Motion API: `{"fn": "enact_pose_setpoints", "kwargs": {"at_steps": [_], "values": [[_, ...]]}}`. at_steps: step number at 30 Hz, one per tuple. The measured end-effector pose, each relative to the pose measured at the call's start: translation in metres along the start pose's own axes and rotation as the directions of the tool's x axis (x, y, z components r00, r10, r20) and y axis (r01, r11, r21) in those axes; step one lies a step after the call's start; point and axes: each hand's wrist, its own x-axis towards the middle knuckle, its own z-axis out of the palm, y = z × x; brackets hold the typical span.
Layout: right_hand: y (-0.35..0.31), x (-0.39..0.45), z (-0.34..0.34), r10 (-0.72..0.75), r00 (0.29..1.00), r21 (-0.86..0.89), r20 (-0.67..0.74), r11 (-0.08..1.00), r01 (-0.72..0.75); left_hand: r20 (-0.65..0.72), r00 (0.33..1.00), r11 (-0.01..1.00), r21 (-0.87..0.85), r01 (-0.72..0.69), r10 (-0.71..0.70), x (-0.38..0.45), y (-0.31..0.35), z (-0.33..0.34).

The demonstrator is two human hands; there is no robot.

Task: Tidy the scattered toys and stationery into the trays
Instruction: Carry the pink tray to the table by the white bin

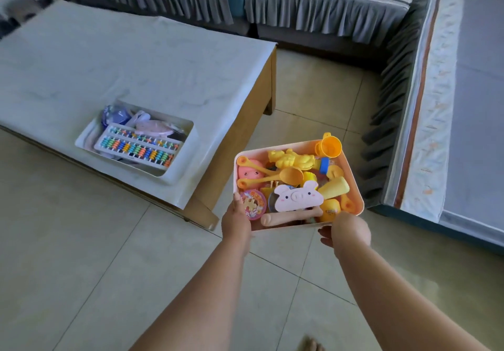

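- A pink tray [353, 176], heaped with toys, is held in the air over the tiled floor [81, 241], just right of the near corner of the low table [136, 59].
- The left hand [235, 222] is clamped on the tray's near-left corner, thumb over the rim beside a round puzzle tin [253, 204].
- The right hand [346, 232] is placed at the near-right corner, fingers curled under the base; how firmly it grips cannot be told.
- A white tray [178, 175] holding an abacus [137, 150] and stationery is set on the table's near edge, well apart from the pink one.
- No loose toys are seen, so the sorting is judged nearly done; the step in hand looks to be setting the pink tray down, probably on the table.
- The tray should be kept level with both hands: a yellow cup [328, 146] sits above the far rim and a pig toy [297, 196] rides on top, and either could be tipped out.
- It should be lowered flat onto bare tabletop, clear of the white tray and the edge, before the 2 hands are released.
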Motion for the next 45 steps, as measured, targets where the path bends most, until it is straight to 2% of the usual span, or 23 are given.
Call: {"fn": "enact_pose_setpoints", "kwargs": {"at_steps": [4, 9, 13, 17, 22, 27, 29, 33, 39, 41, 42, 43, 44, 45], "values": [[-0.029, -0.03, 0.008, -0.061, 0.998, -0.025, -0.016, 0.998, 0.06, -0.039, 0.999, 0.999, -0.035, 0.006, -0.007, -0.006, 0.038, -0.013], [-0.056, -0.071, 0.032, -0.213, 0.977, -0.101, -0.022, 0.973, 0.21, -0.017, 1.0, 0.993, -0.116, -0.014, 0.012, -0.003, 0.078, -0.043], [-0.072, -0.106, 0.062, -0.317, 0.948, -0.098, 0.014, 0.944, 0.316, 0.002, 1.0, 0.98, -0.198, 0.003, -0.003, 0.016, 0.107, -0.081], [-0.078, -0.152, 0.113, -0.442, 0.895, -0.112, 0.058, 0.888, 0.446, 0.014, 1.0, 0.963, -0.269, 0.016, -0.013, 0.039, 0.137, -0.147], [-0.078, -0.209, 0.192, -0.527, 0.843, -0.109, 0.107, 0.837, 0.537, -0.026, 1.0, 0.965, -0.262, 0.007, -0.014, 0.068, 0.176, -0.253], [-0.067, -0.266, 0.294, -0.513, 0.823, -0.07, 0.242, 0.837, 0.543, -0.058, 0.998, 0.972, -0.233, -0.022, 0.008, 0.108, 0.206, -0.379], [-0.063, -0.282, 0.33, -0.508, 0.81, -0.109, 0.292, 0.824, 0.556, -0.086, 0.996, 0.974, -0.225, -0.037, 0.018, 0.123, 0.216, -0.419], [-0.056, -0.312, 0.398, -0.485, 0.795, -0.05, 0.365, 0.842, 0.537, -0.134, 0.991, 0.974, -0.22, -0.058, 0.029, 0.157, 0.237, -0.484], [-0.054, -0.322, 0.496, -0.446, 0.794, -0.025, 0.412, 0.866, 0.5, -0.185, 0.982, 0.968, -0.237, -0.077, 0.033, 0.222, 0.26, -0.549], [-0.055, -0.318, 0.528, -0.504, 0.726, -0.045, 0.468, 0.807, 0.589, -0.202, 0.977, 0.968, -0.225, -0.112, 0.066, 0.247, 0.272, -0.565], [-0.056, -0.316, 0.547, -0.504, 0.717, -0.176, 0.481, 0.746, 0.642, -0.197, 0.977, 0.969, -0.215, -0.125, 0.082, 0.266, 0.279, -0.572], [-0.061, -0.319, 0.559, -0.514, 0.728, -0.21, 0.454, 0.733, 0.647, -0.197, 0.975, 0.971, -0.195, -0.14, 0.101, 0.282, 0.286, -0.578], [-0.062, -0.325, 0.572, -0.543, 0.726, -0.324, 0.423, 0.657, 0.681, -0.202, 0.973, 0.972, -0.177, -0.153, 0.116, 0.297, 0.292, -0.584], [-0.064, -0.323, 0.588, -0.593, 0.679, -0.43, 0.434, 0.525, 0.734, -0.206, 0.97, 0.973, -0.161, -0.163, 0.128, 0.313, 0.299, -0.589]]}}
